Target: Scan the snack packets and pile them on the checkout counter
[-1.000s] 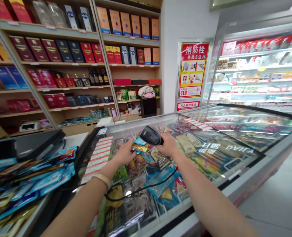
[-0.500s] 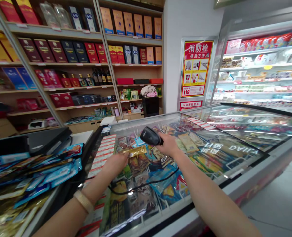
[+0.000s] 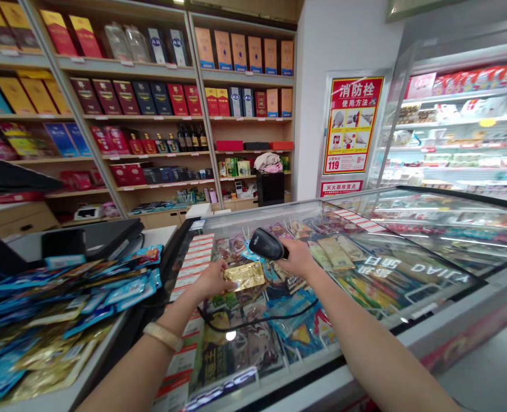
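My right hand (image 3: 298, 257) is closed round the handle of a black barcode scanner (image 3: 264, 244), whose head points left. Just left of and below it, my left hand (image 3: 210, 280) pinches one end of a shiny gold packet (image 3: 245, 277), broad face turned up toward me. A small gap separates scanner and packet. Both are held above the glass top of a freezer chest (image 3: 253, 357). The scanner's black cable (image 3: 262, 318) loops over the glass beneath my hands. On the left wrist sits a pale bracelet (image 3: 163, 336).
Blue and gold packets (image 3: 86, 297) lie heaped on the counter at the left, beside a dark flat device (image 3: 82, 240). Ice creams show through the freezer glass. Shelves of boxed bottles (image 3: 146, 97) line the back wall; a lit refrigerated display (image 3: 463, 126) stands right.
My left hand has turned the gold packet so its broad face shows more. The scanner stays close to it. The view has swung slightly left.
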A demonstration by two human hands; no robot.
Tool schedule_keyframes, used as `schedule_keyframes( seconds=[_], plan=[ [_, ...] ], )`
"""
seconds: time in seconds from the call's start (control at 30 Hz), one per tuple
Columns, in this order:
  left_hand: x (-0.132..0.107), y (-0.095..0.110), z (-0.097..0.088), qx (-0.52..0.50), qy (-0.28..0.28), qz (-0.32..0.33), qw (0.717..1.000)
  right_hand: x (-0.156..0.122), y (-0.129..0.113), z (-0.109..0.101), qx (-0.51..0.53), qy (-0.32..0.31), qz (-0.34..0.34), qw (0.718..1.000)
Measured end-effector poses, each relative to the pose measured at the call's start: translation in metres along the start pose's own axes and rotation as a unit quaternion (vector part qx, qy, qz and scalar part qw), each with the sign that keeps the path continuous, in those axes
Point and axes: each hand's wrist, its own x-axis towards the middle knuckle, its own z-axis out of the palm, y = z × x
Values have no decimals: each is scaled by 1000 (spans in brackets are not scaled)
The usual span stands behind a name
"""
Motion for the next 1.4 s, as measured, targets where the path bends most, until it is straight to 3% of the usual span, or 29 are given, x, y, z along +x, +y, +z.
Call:
schedule_keyframes(
  seconds=[0.13,0.27,0.37,0.47,0.7,1.4],
  plan=[
    [-10,-8,1,-228,52,-29,972,0,-2,2,23,8,-14,1000],
    [-17,-14,-4,-462,141,-116,868,0,-9,3,47,-2,-31,998],
    [-19,-16,-8,-569,188,-143,787,-1,-17,5,53,-35,-49,997],
    [-20,-16,-11,-612,201,-150,751,-2,-23,6,59,-70,-65,994],
    [-21,-15,-12,-620,192,-151,746,-3,-31,7,53,-118,-52,990],
    [-23,-13,-15,-622,186,-149,746,-3,-31,7,31,-150,-39,988]
  ],
)
